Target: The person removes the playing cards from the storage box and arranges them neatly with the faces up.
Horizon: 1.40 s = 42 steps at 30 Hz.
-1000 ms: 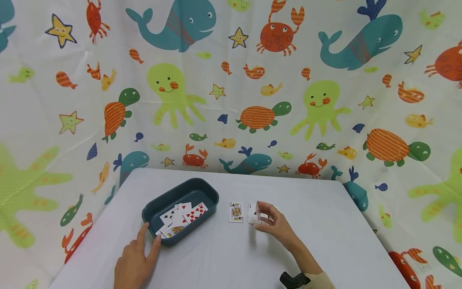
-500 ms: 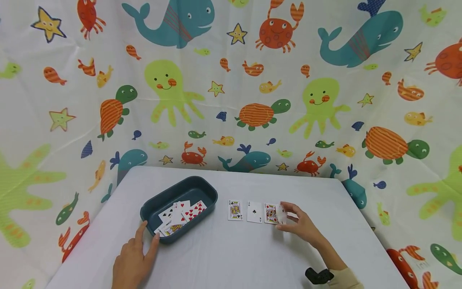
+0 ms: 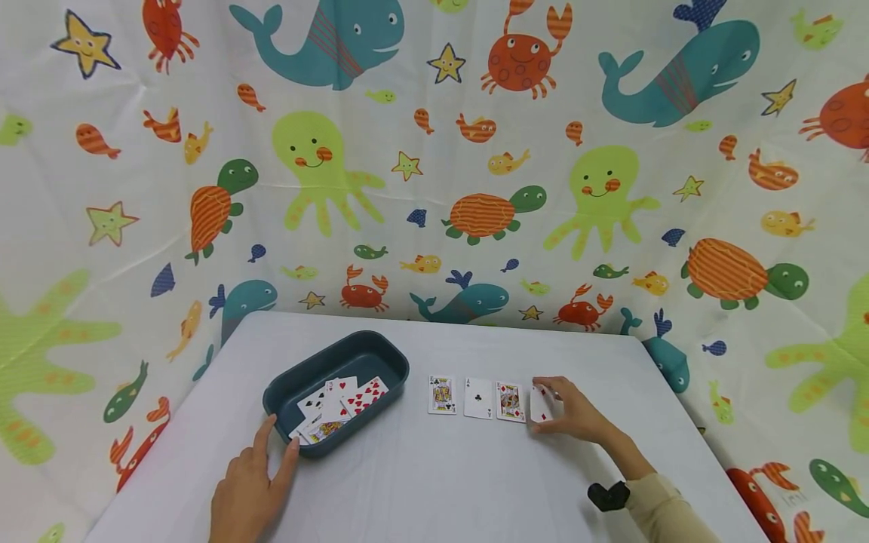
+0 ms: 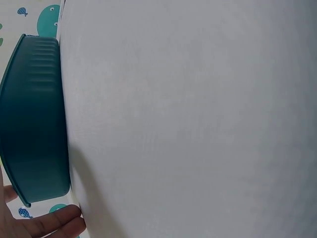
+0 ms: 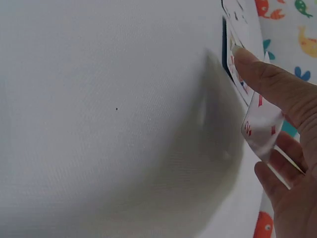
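Observation:
My right hand (image 3: 577,413) pinches a playing card with red diamonds (image 3: 541,405) by its edges, at the right end of a row of face-up cards. In the right wrist view that card (image 5: 263,126) bends slightly between thumb and fingers. The row also holds a black face card (image 3: 442,395), an ace of clubs (image 3: 478,398) and a red face card (image 3: 510,401). My left hand (image 3: 247,483) touches the near-left corner of a dark teal tray (image 3: 372,360) with straight index finger and thumb. Loose face-up playing cards (image 3: 366,398) lie overlapping inside the tray.
A white-covered table (image 3: 434,483) carries the tray and cards. Behind and beside it hangs a curtain (image 3: 380,294) printed with sea animals. My right wrist wears a black band (image 3: 608,496).
My right hand has moved right along the row with the diamond card, past the ace and the red face card, and lowered it at the end. My left hand stays at the tray.

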Each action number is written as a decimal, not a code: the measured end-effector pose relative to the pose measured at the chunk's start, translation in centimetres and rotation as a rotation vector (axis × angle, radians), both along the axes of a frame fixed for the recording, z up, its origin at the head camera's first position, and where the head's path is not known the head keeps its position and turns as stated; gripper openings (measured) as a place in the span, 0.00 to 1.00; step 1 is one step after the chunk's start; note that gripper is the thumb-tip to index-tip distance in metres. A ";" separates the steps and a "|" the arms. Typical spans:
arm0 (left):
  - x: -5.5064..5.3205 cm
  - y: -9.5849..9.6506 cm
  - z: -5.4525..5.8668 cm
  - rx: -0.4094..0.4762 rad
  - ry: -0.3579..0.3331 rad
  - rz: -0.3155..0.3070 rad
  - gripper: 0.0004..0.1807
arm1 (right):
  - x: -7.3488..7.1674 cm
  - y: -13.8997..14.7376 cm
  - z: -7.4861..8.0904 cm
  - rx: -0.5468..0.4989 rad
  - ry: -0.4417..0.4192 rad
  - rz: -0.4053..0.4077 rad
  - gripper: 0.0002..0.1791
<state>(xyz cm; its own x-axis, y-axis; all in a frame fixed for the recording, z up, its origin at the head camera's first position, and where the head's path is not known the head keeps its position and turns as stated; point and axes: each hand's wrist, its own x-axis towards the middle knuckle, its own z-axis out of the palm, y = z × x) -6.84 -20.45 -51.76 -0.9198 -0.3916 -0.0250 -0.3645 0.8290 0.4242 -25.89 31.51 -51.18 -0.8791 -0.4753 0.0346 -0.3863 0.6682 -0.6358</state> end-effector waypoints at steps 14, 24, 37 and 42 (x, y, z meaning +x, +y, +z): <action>0.0 -0.2 -0.1 0.009 -0.005 -0.008 0.44 | -1.8 -0.4 0.9 0.198 -0.037 0.055 0.49; 0.0 -0.3 -0.2 0.008 -0.011 -0.011 0.44 | -2.4 -0.4 0.8 0.226 -0.055 0.063 0.50; 0.1 0.0 0.0 0.009 0.000 0.002 0.43 | -1.8 -0.8 1.1 0.215 -0.038 0.049 0.51; 0.1 0.1 0.0 0.009 -0.009 0.007 0.43 | -1.5 -1.4 1.0 0.142 0.016 0.058 0.52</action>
<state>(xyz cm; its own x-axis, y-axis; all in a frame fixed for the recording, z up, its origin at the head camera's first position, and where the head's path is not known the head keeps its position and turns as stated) -6.71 -20.38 -51.71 -0.9167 -0.3978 -0.0369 -0.3742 0.8227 0.4280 -27.41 30.07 -50.13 -0.8501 -0.5261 -0.0229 -0.4358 0.7273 -0.5302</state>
